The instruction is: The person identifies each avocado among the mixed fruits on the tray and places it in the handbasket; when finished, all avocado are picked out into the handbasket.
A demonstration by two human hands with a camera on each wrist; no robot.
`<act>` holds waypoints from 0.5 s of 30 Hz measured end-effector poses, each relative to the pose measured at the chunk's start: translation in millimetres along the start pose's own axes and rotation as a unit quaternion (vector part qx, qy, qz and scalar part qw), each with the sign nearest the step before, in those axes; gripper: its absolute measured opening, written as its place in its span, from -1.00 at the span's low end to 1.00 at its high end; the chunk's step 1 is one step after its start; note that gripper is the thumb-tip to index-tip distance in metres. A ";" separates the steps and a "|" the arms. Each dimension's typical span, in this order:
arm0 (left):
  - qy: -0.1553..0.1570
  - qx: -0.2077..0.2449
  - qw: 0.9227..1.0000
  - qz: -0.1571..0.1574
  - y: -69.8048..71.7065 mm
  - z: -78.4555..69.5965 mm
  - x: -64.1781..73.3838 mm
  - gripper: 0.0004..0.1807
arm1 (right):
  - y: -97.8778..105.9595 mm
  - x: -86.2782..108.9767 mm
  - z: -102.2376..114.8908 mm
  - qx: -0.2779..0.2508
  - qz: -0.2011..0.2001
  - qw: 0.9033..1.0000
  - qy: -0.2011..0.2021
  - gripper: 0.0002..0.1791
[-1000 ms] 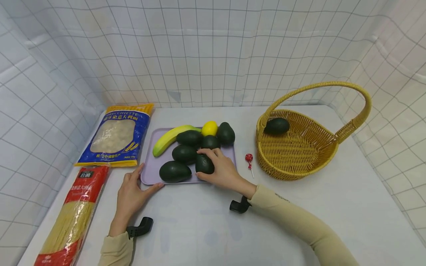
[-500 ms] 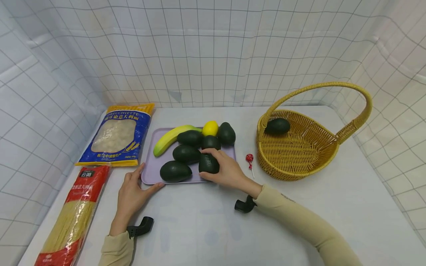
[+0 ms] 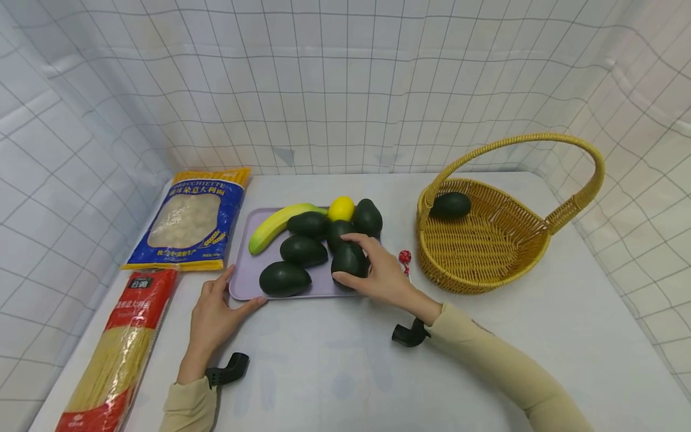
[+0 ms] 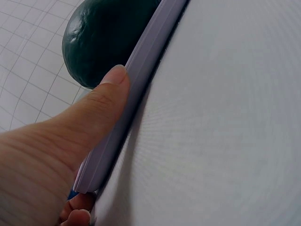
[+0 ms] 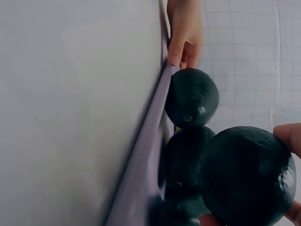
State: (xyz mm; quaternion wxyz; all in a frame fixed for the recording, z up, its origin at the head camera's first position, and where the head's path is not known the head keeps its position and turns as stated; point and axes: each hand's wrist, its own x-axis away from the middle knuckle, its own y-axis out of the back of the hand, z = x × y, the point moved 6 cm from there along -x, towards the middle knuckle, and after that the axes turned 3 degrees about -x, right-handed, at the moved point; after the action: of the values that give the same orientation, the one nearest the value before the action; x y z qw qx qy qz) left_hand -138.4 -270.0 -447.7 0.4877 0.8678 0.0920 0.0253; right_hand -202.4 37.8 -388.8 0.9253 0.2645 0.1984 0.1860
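Observation:
My right hand (image 3: 390, 276) grips a dark green avocado (image 3: 348, 264) between thumb and fingers, over the right part of a lilac tray (image 3: 324, 294). In the right wrist view the held avocado (image 5: 247, 176) looks raised beside the others. My left hand (image 3: 213, 315) holds the tray's front left corner, its thumb (image 4: 106, 96) against the front rim and fingers round the side. On the tray lie several more avocados (image 3: 285, 279), a yellow-green banana (image 3: 275, 225) and a yellow lemon (image 3: 341, 209). The right hand partly covers the tray's right edge.
A wicker basket (image 3: 469, 252) with a tall handle stands at the right, one avocado (image 3: 450, 205) inside. Between tray and basket lies a red lollipop (image 3: 405, 258). A blue bag of orecchiette (image 3: 189, 219) and a red pack of spaghetti (image 3: 119, 348) lie at the left.
My right hand has moved right with the avocado, away from the avocados to its left. The left hand stays on the tray corner.

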 end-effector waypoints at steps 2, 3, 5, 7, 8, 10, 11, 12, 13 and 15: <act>-0.001 0.001 1.000 0.000 -0.1 0.0 0.0 0.11 | 6.2 1.0 1.6 -0.012 -0.011 1.000 0.010 -0.30; -0.001 0.001 1.000 0.000 -0.3 0.1 0.0 0.11 | 9.5 1.6 2.5 -0.017 -0.017 1.000 0.013 -0.30; -0.001 0.001 1.000 0.001 -0.4 0.2 0.0 0.11 | 16.3 2.9 3.8 -0.021 -0.028 0.999 0.018 -0.29; 0.001 0.000 1.000 0.001 -0.4 0.5 -0.3 0.11 | 23.5 5.0 4.6 -0.025 -0.039 0.999 0.016 -0.29; 0.001 0.000 1.000 0.001 -0.5 0.6 -0.3 0.11 | 27.4 6.3 5.4 -0.029 -0.043 0.999 0.014 -0.29; 0.001 0.000 1.000 0.001 -0.5 0.6 -0.2 0.11 | 35.3 9.1 7.3 -0.034 -0.050 0.998 0.014 -0.28; 0.001 0.000 1.000 0.000 -0.5 0.5 0.0 0.11 | 39.3 10.6 8.2 -0.037 -0.054 0.998 0.014 -0.27; 0.000 0.000 1.000 0.000 -0.5 0.4 0.1 0.11 | 43.4 12.2 9.2 -0.041 -0.057 0.997 0.015 -0.27; -0.001 0.000 1.000 -0.001 -0.5 0.3 0.3 0.11 | 47.7 13.8 10.3 -0.044 -0.062 0.997 0.017 -0.27; -0.002 0.001 1.000 -0.002 -0.3 0.4 0.3 0.10 | 56.4 16.6 12.1 -0.044 -0.072 0.996 0.027 -0.28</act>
State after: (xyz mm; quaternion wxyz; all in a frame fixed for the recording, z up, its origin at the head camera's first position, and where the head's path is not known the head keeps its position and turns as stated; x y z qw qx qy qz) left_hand -138.1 -270.1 -448.2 0.4874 0.8679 0.0927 0.0225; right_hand -196.1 84.9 -352.1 0.9415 0.2030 0.2331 0.1344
